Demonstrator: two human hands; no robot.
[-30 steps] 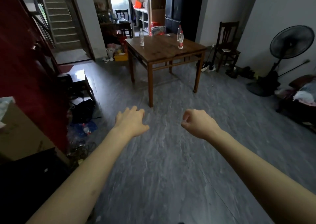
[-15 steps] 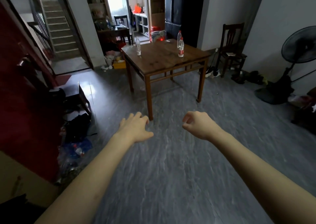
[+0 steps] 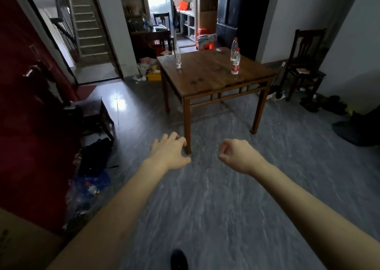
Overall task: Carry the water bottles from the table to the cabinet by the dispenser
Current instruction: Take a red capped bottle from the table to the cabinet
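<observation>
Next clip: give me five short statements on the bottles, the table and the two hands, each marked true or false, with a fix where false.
1. Three clear plastic water bottles stand upright on the square brown wooden table: one with no label near the left edge, two with red caps on the right, a shorter one in front of a taller one. True.
2. The left hand grips a bottle. False: it holds nothing, fingers spread.
3. The right hand is loosely curled and holds nothing. True.
4. A bottle lies tipped over on the table. False: all stand upright.
5. A dark wooden chair stands right of the table. True.
</observation>
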